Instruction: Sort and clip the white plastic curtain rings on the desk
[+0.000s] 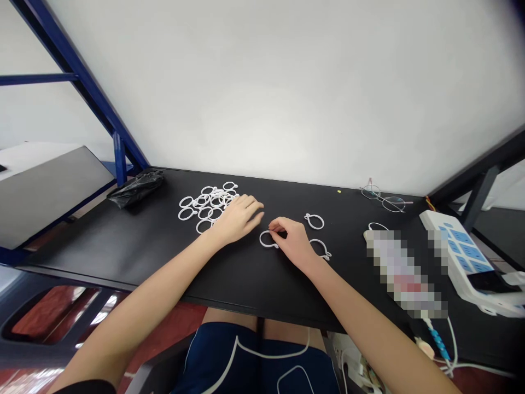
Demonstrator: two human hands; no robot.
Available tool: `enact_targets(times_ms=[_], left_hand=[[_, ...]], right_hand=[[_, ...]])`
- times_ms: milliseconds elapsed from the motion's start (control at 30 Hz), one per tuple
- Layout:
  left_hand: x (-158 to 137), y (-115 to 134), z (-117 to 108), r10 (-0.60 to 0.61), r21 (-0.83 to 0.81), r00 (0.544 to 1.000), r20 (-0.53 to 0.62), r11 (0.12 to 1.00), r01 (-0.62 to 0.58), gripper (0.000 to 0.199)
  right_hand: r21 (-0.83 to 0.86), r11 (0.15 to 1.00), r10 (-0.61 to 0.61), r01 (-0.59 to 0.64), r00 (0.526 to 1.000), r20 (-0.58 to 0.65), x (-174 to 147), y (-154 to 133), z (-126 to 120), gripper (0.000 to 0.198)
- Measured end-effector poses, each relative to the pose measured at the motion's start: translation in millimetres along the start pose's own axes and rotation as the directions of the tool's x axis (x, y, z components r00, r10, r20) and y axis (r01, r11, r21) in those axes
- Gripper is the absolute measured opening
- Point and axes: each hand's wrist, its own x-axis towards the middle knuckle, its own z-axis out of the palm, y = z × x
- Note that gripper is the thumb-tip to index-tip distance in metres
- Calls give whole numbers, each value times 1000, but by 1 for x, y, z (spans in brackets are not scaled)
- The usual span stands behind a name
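My right hand (291, 239) pinches the edge of a white ring (267, 246) between thumb and fingertips, close to the black tabletop. This looks like a curtain ring with a small eyelet. To its left, my left hand (238, 219) is open, fingers extended towards the right and nothing visible in them. A loose pile of several similar white rings (210, 207) lies beyond and left of my left hand, which covers part of it. Two single rings rest right of my right hand: one farther ring (315, 227) and one nearer ring (323, 244), partly hidden by my right hand.
A crumpled black plastic bag (137, 189) lies at the far left of the black table (164, 246). Eyeglasses (381, 198) sit at the back right. A blurred-out device (404, 273) with a cable and a white power strip (463, 251) occupy the right side.
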Motion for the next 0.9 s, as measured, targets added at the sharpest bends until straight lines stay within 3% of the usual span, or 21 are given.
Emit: enact_targets(times_ms=[167,433,600,767,900], left_hand=[[0,19,3,135,-268,987,91,957,-107,30],[-2,11,13,142,-284,967,213,956,-78,46],[-3,9,18,146,-281,972,184,955,-90,34],[-3,6,16,34,-262,997,63,965,-17,32],[-4,4,15,-11,-352,1000,28,936,20,30]], right_hand=[[29,999,48,-45,995,-92,1,1,0,12],[3,996,92,-94,972,-217,1,-2,-3,11],[-8,997,73,-78,967,-243,2,-5,-5,11],[41,997,77,-69,971,-228,2,-8,-5,9],[129,989,96,-74,980,-174,1,-10,-3,13]])
